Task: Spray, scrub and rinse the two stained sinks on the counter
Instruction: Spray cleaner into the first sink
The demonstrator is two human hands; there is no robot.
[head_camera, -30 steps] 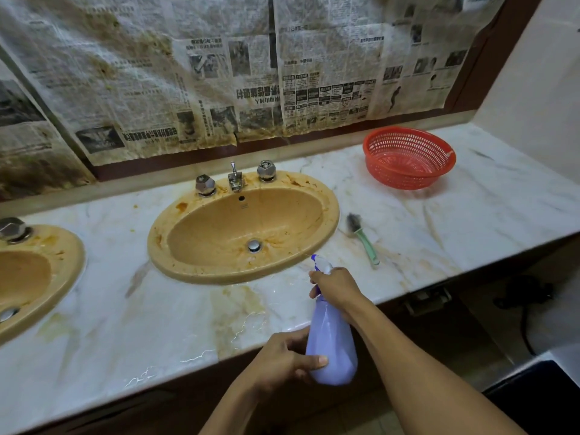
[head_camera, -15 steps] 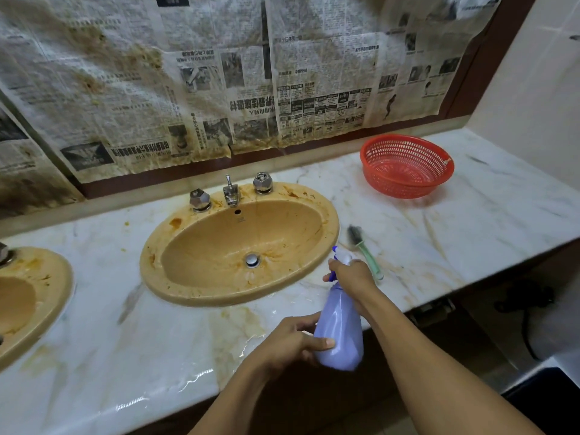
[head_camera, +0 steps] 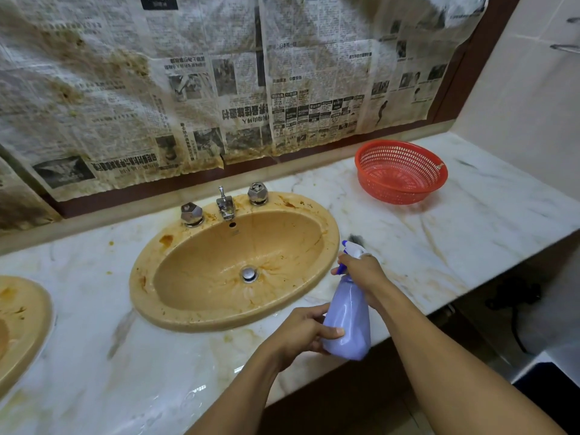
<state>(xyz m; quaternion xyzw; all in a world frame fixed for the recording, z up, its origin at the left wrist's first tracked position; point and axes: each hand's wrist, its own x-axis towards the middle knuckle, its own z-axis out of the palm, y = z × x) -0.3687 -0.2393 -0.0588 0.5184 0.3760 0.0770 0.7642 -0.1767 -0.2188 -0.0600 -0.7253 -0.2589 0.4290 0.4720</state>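
Observation:
A tan oval sink (head_camera: 175,296) with brown stains on its rim and bowl sits in the marble counter (head_camera: 408,246), with a chrome faucet (head_camera: 225,205) and two knobs at its back. A second stained sink (head_camera: 22,321) shows at the left edge. I hold a lilac spray bottle (head_camera: 346,318) just right of the first sink's front rim. My right hand (head_camera: 361,271) grips its trigger head, nozzle toward the bowl. My left hand (head_camera: 301,334) grips the bottle's lower body. A brush (head_camera: 356,238) lies behind the nozzle, mostly hidden by my right hand.
A red plastic basket (head_camera: 401,171) stands on the counter at the back right. Stained newspaper (head_camera: 219,89) covers the wall behind the sinks. A tiled wall (head_camera: 533,105) closes the counter's right end. The counter's front surface is wet and shiny.
The bottle and both hands have moved up and right, closer to the sink's right rim. The view has shifted right and nearer, so the left sink has slid toward the edge.

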